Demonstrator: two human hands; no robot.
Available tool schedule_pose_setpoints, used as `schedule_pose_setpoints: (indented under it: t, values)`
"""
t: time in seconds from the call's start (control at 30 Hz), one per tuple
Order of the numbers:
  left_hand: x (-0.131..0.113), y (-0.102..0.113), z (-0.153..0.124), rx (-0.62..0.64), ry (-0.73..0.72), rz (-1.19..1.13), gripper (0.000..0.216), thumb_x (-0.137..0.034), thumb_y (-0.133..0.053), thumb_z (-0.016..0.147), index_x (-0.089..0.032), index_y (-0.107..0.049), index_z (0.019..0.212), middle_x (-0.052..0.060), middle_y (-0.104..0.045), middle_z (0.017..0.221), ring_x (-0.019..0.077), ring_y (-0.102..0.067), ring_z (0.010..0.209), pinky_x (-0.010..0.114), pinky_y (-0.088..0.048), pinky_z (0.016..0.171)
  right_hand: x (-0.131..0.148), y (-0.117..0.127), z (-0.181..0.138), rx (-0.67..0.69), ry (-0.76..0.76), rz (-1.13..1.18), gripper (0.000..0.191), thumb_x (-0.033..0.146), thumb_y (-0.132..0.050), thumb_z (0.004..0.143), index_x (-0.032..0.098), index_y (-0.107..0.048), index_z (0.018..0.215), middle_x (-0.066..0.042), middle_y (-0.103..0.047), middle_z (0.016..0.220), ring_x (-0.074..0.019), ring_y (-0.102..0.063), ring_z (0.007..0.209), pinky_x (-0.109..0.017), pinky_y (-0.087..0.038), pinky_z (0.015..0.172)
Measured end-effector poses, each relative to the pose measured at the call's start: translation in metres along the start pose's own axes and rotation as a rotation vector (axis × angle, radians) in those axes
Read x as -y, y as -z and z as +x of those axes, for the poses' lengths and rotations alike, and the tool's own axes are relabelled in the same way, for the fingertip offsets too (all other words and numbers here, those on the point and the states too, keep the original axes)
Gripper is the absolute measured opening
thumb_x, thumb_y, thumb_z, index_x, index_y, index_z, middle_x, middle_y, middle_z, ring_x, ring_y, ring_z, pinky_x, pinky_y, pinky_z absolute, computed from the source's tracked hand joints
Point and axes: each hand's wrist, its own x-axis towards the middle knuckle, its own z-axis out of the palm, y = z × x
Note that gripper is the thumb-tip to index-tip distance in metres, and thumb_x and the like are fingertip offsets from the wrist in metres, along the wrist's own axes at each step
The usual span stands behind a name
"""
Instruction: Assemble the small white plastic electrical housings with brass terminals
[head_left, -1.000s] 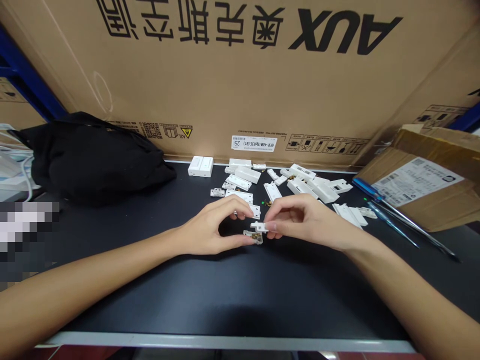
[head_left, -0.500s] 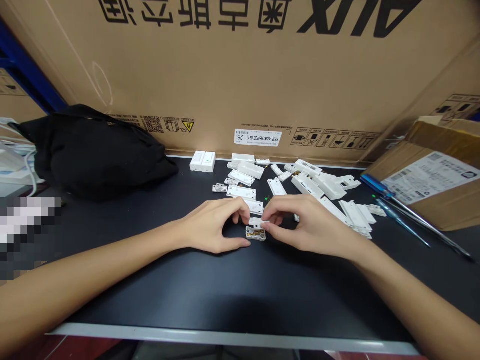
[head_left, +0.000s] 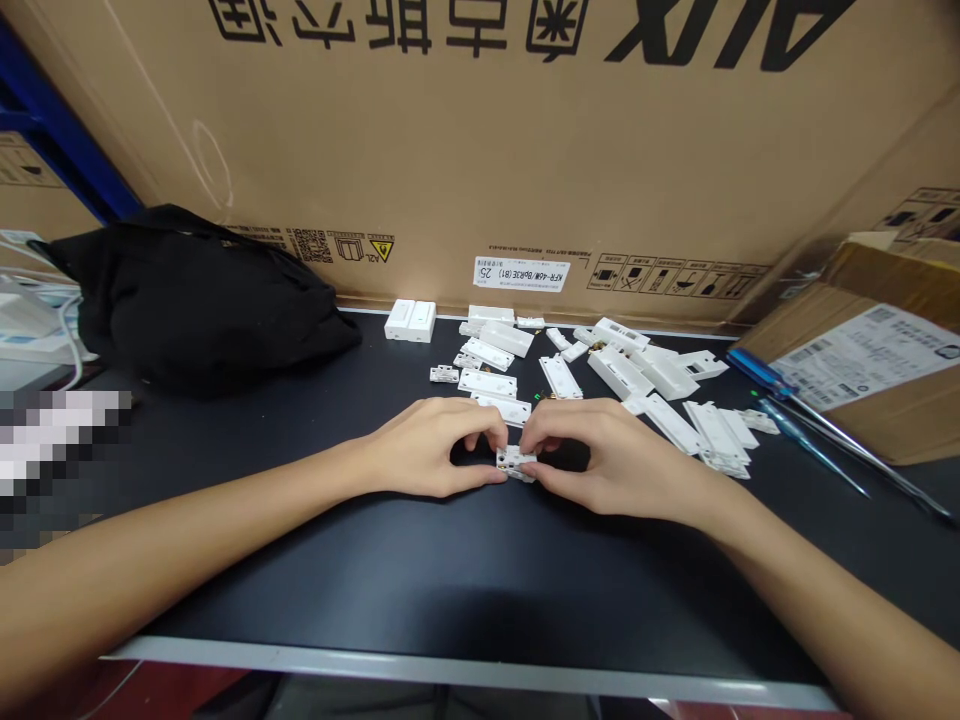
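Note:
At the middle of the black table, a small white plastic switch module (head_left: 516, 458) lies between my two hands. Its slotted white cover now sits over the base, and the brass contacts inside are mostly hidden. My left hand (head_left: 427, 445) pinches the module's left end between thumb and curled fingers. On the opposite end, my right hand (head_left: 611, 455) grips with thumb and forefinger. Just behind the fingertips lie flat white plates (head_left: 487, 383), and a small white slotted piece (head_left: 444, 374) is to their left.
Several white covers and housings (head_left: 619, 372) are scattered at the back right. Two screwdrivers (head_left: 814, 445) lie beside a cardboard box (head_left: 862, 345). A white two-part block (head_left: 410, 320) stands near a black bag (head_left: 210, 310). A large carton (head_left: 480, 150) walls off the back.
The white cover has come down from my right fingers onto the base with the brass contacts. My left thumb and fingers have closed onto the module's left end.

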Motion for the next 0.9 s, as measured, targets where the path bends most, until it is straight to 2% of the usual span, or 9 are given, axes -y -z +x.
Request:
schedule_pose_setpoints:
  t: [0.27, 0.63, 0.8, 0.9]
  values:
    - [-0.0003, 0.0007, -0.0001, 0.007, -0.066, -0.006, 0.016, -0.033, -0.072, 0.094, -0.020, -0.068, 0.102, -0.001, -0.070, 0.090, 0.0106, -0.060, 0.075, 0.022, -0.044, 0.068, 0.0033, 0.0023, 0.0015, 0.009, -0.026, 0.013, 0.009, 0.020, -0.068, 0.091, 0.019, -0.074, 0.097, 0.000, -0.072, 0.084, -0.0126, -0.063, 0.075, -0.027, -0.047, 0.071]
    - [0.0009, 0.0001, 0.0007, -0.012, -0.048, -0.001, 0.019, -0.033, -0.077, 0.090, -0.018, -0.070, 0.098, -0.002, -0.068, 0.081, 0.0098, -0.055, 0.067, 0.022, -0.041, 0.063, 0.0024, 0.0049, -0.0003, 0.013, -0.044, 0.015, 0.009, 0.023, -0.068, 0.092, 0.019, -0.075, 0.088, -0.001, -0.073, 0.081, -0.0141, -0.063, 0.073, -0.029, -0.047, 0.071]
    - [0.0011, 0.0009, 0.0009, 0.006, -0.078, -0.003, 0.016, -0.033, -0.074, 0.092, -0.018, -0.071, 0.098, 0.000, -0.072, 0.086, 0.0112, -0.059, 0.071, 0.023, -0.044, 0.066, 0.0023, 0.0041, -0.0001, 0.043, -0.065, 0.019, 0.009, 0.025, -0.073, 0.089, 0.019, -0.074, 0.082, 0.000, -0.073, 0.078, -0.0134, -0.063, 0.070, -0.029, -0.046, 0.070]
    - [0.0019, 0.0004, 0.0004, 0.014, -0.087, -0.007, 0.016, -0.034, -0.072, 0.094, -0.018, -0.072, 0.098, 0.002, -0.074, 0.090, 0.0129, -0.063, 0.074, 0.025, -0.047, 0.069, 0.0032, 0.0031, 0.0004, 0.050, -0.082, 0.033, 0.004, 0.023, -0.076, 0.087, 0.019, -0.075, 0.087, 0.000, -0.073, 0.081, -0.0134, -0.064, 0.073, -0.028, -0.047, 0.071]
